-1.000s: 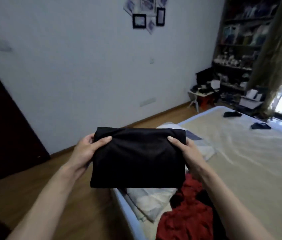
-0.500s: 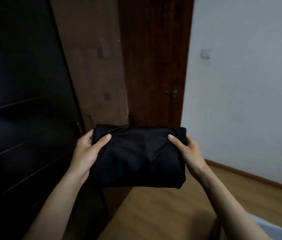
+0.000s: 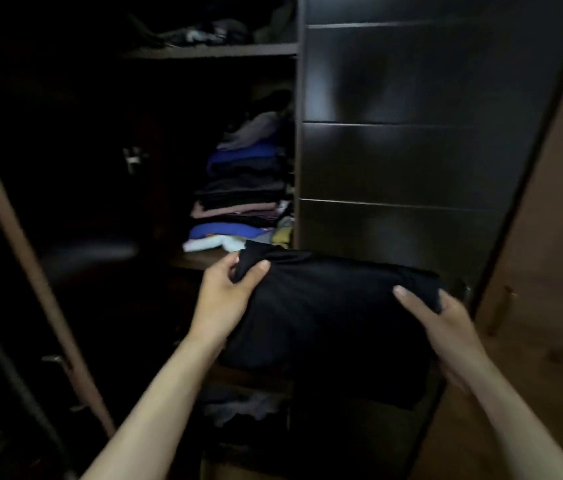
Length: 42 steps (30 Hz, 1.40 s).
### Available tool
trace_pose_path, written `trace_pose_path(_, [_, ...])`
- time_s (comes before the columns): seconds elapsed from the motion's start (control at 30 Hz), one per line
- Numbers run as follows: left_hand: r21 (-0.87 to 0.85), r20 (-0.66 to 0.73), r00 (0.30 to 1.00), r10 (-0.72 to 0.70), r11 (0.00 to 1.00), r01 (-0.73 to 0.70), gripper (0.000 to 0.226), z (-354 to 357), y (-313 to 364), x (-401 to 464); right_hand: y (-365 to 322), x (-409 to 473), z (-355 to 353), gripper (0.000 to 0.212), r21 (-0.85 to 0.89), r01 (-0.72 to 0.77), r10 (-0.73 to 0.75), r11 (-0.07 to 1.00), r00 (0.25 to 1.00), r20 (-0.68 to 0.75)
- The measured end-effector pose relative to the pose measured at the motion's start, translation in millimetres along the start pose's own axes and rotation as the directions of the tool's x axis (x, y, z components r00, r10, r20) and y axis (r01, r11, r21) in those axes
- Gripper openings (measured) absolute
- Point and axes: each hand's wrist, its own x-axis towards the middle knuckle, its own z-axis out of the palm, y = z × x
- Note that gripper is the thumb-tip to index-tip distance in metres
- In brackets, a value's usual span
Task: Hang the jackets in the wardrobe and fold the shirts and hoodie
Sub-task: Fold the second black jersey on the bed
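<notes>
I hold a folded black garment [image 3: 328,317] in front of me, facing the open wardrobe [image 3: 404,161]. My left hand [image 3: 228,296] grips its left edge, thumb on top and fingers curled underneath. At the right edge my right hand [image 3: 446,323] grips it the same way. The garment's far left corner is just in front of a shelf [image 3: 200,258] that carries a tall stack of folded clothes [image 3: 242,199].
A dark panelled wardrobe door [image 3: 411,81] stands to the right of the stack. An upper shelf [image 3: 217,50] holds more clothes. Loose clothing [image 3: 245,407] lies in a lower compartment. A brown door edge [image 3: 24,258] slants at left. Wooden floor [image 3: 532,393] shows at right.
I have turned left from the bed past the room door to the open wardrobe, carrying the folded black garment in both hands. The garment now tilts toward the shelf.
</notes>
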Motion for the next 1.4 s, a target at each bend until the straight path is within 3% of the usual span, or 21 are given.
trace_pose_path(0.17, [0.117,-0.264,0.964,0.029,0.993,0.002,0.007,-79,0,9,-4,33,96,0.014,0.102,-0.076,0.049,0.992,0.968,0.246])
trace_pose_path(0.3, [0.229,-0.412,0.909,0.069,0.973,0.030,0.012,-113,-8,28,4,56,152,0.022,0.160,-0.125,0.068,0.979,0.943,0.325])
trace_pose_path(0.5, [0.258,-0.606,0.791,0.079,0.961,0.102,0.024,-129,-28,104,-4,111,219,0.024,0.177,-0.118,0.051,0.977,0.938,0.343])
trace_pose_path(0.63, [0.285,-0.645,0.761,0.070,0.946,0.155,0.024,-120,-40,196,-20,198,268,0.034,0.037,-0.011,0.002,0.999,0.973,0.232])
trace_pose_path(0.8, [0.263,-0.554,0.829,0.076,0.961,0.088,0.019,-115,-50,343,-61,307,329,0.045,-0.135,0.071,-0.067,0.988,0.997,0.033])
trace_pose_path(0.9, [0.241,-0.506,0.861,0.054,0.967,0.081,0.020,-117,-45,430,-83,373,361,0.037,-0.211,0.124,-0.136,0.970,0.990,-0.042])
trace_pose_path(1.0, [0.338,-0.460,0.886,0.065,0.935,0.107,0.055,-117,-45,516,-100,428,387,0.032,-0.438,0.180,-0.236,0.881,0.969,-0.078])
trace_pose_path(1.07, [0.471,-0.359,0.933,0.020,0.867,0.163,0.073,-112,-49,556,-107,458,400,0.034,-0.663,0.180,-0.309,0.727,0.948,-0.081])
trace_pose_path(1.13, [0.639,-0.293,0.954,-0.068,0.729,0.248,0.090,-107,-65,573,-97,476,408,0.041,-0.874,0.155,-0.377,0.461,0.925,-0.035])
trace_pose_path(1.17, [0.701,-0.307,0.951,-0.045,0.665,0.257,0.089,-105,-76,575,-87,480,414,0.044,-0.926,0.184,-0.413,0.329,0.910,0.034])
trace_pose_path(1.23, [0.730,-0.292,0.953,0.077,0.662,0.170,0.065,-103,-94,574,-58,482,427,0.046,-0.930,0.337,-0.464,0.144,0.853,0.238])
trace_pose_path(1.3, [0.672,-0.191,0.978,0.086,0.738,0.066,0.043,-94,-118,565,-23,478,433,0.048,-0.869,0.484,-0.375,0.098,0.827,0.419])
trace_pose_path(1.4, [0.744,0.156,0.984,-0.087,0.666,-0.059,0.046,-76,-160,535,16,480,429,0.057,-0.853,0.497,-0.074,0.159,0.867,0.492])
